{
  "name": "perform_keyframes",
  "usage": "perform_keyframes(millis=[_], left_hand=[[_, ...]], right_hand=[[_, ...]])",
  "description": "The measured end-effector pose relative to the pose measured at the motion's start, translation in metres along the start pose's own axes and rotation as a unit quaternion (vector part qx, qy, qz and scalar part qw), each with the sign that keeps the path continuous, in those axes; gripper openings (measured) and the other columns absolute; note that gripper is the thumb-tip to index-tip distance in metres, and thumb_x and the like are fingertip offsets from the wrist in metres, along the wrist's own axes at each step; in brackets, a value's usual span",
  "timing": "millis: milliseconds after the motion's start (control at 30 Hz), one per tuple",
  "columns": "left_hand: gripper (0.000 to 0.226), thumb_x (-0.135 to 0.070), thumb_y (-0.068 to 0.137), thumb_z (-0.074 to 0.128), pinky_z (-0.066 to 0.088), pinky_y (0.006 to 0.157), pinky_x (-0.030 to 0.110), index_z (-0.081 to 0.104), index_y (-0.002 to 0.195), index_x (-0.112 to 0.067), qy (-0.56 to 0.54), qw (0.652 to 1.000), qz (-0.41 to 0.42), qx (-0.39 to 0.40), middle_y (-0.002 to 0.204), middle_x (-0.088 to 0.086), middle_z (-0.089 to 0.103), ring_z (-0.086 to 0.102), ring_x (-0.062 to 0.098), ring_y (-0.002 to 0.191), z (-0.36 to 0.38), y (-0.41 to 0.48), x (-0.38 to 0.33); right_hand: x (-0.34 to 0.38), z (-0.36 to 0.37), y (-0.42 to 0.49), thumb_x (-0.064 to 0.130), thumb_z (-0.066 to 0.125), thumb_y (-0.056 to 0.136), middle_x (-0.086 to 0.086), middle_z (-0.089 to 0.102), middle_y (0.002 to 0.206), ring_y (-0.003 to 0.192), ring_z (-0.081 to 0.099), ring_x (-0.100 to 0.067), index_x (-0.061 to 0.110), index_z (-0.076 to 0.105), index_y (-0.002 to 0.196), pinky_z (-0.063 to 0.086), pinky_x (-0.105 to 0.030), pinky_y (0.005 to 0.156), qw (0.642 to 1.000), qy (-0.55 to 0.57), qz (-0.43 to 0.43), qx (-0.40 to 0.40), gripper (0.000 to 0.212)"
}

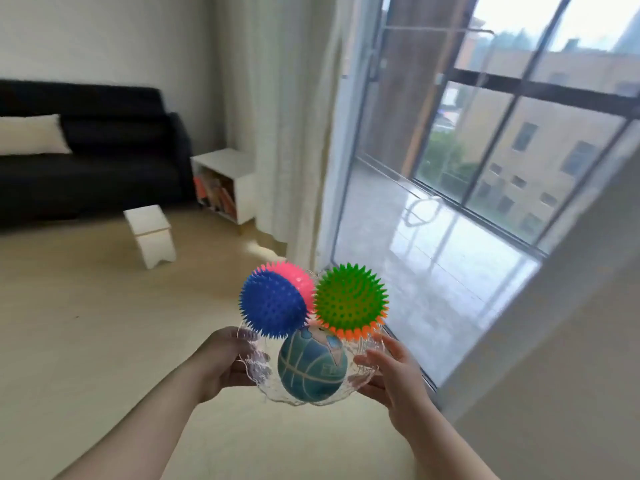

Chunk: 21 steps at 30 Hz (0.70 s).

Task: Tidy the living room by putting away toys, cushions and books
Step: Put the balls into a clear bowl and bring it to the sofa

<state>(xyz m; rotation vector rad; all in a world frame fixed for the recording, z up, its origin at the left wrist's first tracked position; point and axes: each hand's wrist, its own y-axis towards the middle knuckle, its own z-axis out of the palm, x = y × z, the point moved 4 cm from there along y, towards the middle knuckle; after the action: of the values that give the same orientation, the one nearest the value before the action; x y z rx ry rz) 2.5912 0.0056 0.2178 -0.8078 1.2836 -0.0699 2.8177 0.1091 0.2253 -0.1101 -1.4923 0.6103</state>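
Head view | left hand [225, 358] and right hand [388, 368] both grip clear bowl [256, 368], rim barely visible | blue-pink spiky ball [273, 303], green spiky ball [349, 299], globe ball [311, 365] piled inside, above floor | bookshelf [225, 185] contents blurred

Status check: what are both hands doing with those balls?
Left hand and right hand cradle clear bowl. Three balls inside: blue-pink spiky, green-orange spiky, globe ball. Path clear.

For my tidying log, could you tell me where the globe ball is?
The globe ball sits low centre in a clear bowl held between both hands, beneath two spiky balls.
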Motion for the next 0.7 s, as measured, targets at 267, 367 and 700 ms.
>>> perform_keyframes(millis=[267, 367, 700], left_hand=[[0.02, 0.009, 0.089, 0.036, 0.052, 0.039, 0.024, 0.053, 0.085, -0.001, -0.24, 0.958, 0.047, -0.151, 0.05, 0.011, 0.065, 0.063, 0.018, 0.04, -0.208, 0.052, -0.059], [0.02, 0.01, 0.089, 0.035, 0.05, 0.036, 0.024, 0.05, 0.079, 0.001, -0.295, 0.927, 0.062, -0.223, 0.05, 0.016, 0.062, 0.061, 0.019, 0.036, -0.285, 0.064, -0.083], [0.02, 0.007, 0.092, 0.034, 0.048, 0.032, 0.024, 0.045, 0.076, 0.001, -0.345, 0.835, 0.107, -0.416, 0.04, 0.012, 0.06, 0.06, 0.019, 0.034, -0.504, 0.119, -0.147]], right_hand=[[0.031, 0.259, 0.095, 0.026, 0.049, 0.096, -0.009, 0.065, 0.082, 0.063, 0.062, -0.022, 0.014, 0.058, 0.095, 0.052, -0.03, 0.06, 0.992, -0.003, 0.029, 0.123, 0.015], [0.038, 0.346, 0.124, 0.022, 0.049, 0.095, -0.011, 0.064, 0.082, 0.064, 0.06, -0.023, 0.015, 0.056, 0.089, 0.049, -0.029, 0.059, 0.99, -0.013, 0.043, 0.133, 0.011], [0.039, 0.57, 0.231, 0.013, 0.049, 0.094, -0.009, 0.064, 0.08, 0.065, 0.059, -0.022, 0.014, 0.057, 0.087, 0.047, -0.028, 0.059, 0.973, -0.057, 0.115, 0.194, 0.011]])
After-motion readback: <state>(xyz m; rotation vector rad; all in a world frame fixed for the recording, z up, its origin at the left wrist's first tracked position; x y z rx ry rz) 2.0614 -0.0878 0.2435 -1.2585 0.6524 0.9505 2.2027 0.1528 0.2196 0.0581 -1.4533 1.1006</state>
